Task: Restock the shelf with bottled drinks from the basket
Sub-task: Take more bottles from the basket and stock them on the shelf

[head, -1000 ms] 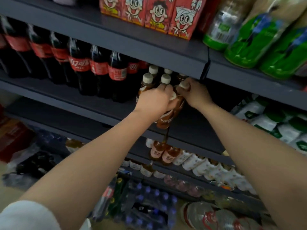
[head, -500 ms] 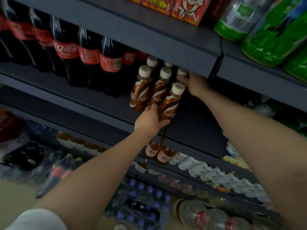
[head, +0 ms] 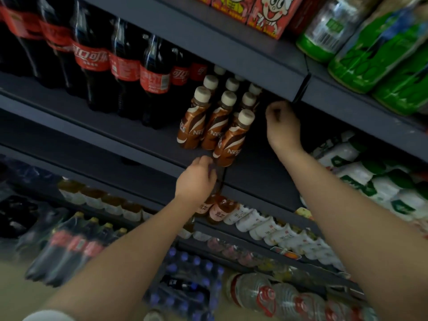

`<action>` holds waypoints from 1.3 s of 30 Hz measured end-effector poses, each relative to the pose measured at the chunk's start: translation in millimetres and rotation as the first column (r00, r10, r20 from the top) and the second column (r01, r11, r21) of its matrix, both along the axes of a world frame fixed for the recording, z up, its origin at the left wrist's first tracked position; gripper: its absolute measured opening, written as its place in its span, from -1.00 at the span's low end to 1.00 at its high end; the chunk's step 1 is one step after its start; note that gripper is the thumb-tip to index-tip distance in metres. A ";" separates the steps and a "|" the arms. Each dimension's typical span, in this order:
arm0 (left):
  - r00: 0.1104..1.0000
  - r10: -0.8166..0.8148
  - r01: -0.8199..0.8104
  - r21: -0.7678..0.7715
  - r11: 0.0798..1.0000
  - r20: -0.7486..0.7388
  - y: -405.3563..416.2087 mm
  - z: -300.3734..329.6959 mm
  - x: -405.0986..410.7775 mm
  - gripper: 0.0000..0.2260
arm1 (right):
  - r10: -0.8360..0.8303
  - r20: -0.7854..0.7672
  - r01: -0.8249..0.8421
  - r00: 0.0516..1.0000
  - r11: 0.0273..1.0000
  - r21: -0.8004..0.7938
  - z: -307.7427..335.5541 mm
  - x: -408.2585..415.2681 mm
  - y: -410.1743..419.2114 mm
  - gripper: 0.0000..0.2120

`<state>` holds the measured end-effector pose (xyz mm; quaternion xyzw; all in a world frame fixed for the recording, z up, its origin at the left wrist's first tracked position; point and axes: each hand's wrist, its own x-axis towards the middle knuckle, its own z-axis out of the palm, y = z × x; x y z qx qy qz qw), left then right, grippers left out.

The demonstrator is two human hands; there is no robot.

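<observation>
Centrally, the left hand (head: 196,179) hangs loosely curled, seemingly empty, below the front coffee bottle (head: 231,140); the right hand (head: 281,126) is curled, grip unclear.

two hands are counted, the left hand (head: 196,179) and the right hand (head: 281,125). about nine brown coffee bottles (head: 228,141) with white caps are seen on the shelf (head: 143,137), the rear ones partly hidden. some seven cola bottles (head: 152,77) are counted beside them. two red cartoon cartons (head: 269,13) are counted above, and three green-labelled bottles (head: 370,54).
</observation>
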<state>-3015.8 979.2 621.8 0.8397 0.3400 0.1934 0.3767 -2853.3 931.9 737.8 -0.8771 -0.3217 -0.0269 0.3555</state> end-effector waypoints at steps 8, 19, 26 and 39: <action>0.792 -0.201 0.247 0.001 0.969 -0.577 0.7 -46.1 -168.2 -0.71 | 0.212 -0.316 -0.287 0.925 0.933 -0.215 -88.6 -167.7 -36.3 -0.89; 0.513 -0.157 -0.121 -0.252 0.960 -0.844 -26.6 -210.1 -462.5 -0.71 | 0.473 -0.553 -0.722 0.685 0.345 -0.599 -312.7 -412.5 -22.8 -0.85; 0.523 -0.130 -0.359 -0.356 0.863 -0.842 -66.8 -367.6 -549.9 -0.75 | 0.505 -0.606 -0.706 0.614 0.009 -0.708 -489.6 -490.3 -30.6 -0.78; 0.565 -0.044 -0.469 -0.365 0.804 -0.824 -124.1 -588.9 -563.5 -0.62 | 0.524 -0.533 -0.550 0.664 -0.141 -0.823 -695.1 -501.2 -42.0 -0.55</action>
